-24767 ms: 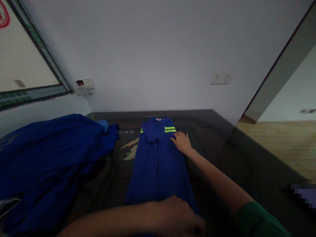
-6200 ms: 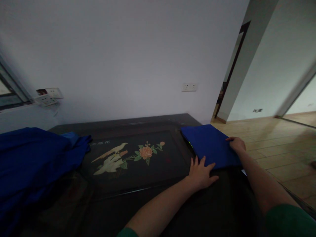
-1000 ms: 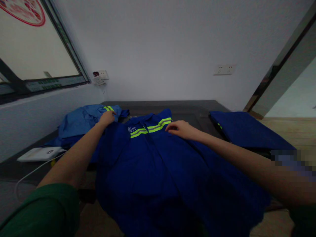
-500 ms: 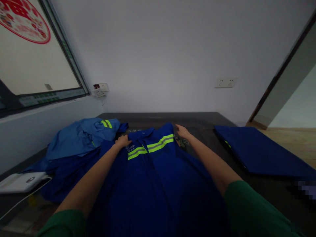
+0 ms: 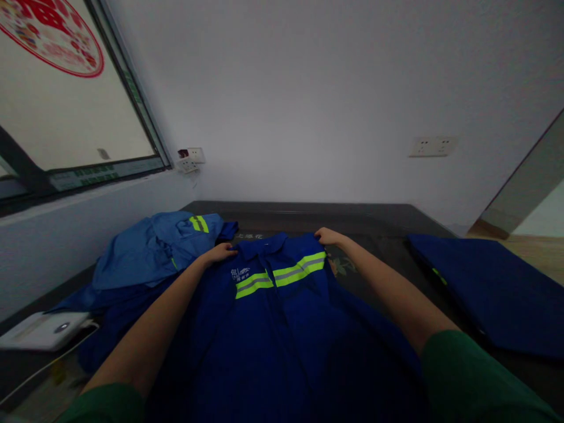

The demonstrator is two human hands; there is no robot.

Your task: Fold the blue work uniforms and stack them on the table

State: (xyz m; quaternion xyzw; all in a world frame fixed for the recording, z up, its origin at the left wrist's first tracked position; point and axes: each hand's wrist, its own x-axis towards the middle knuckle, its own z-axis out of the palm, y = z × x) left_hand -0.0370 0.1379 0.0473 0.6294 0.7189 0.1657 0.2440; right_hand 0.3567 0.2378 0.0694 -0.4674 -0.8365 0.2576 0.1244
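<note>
A dark blue work jacket lies spread out front side up, its collar at the far end. Across its chest runs a yellow-green reflective stripe with a grey middle, and white lettering shows on the left part of the chest. My left hand is closed on the left shoulder of the jacket. At the opposite shoulder, the fingers of my right hand pinch the fabric. The lower part of the jacket is dark and hard to make out.
Left of the jacket lies a heap of lighter blue clothing with reflective strips. Nearer me on that side is a white device with a cable. A folded dark blue garment lies on the right. The dark tabletop meets the wall behind.
My right hand has closed on the jacket's right shoulder, where its fingers were stretched out before. That shoulder now lies flatter. The view has turned slightly left.
</note>
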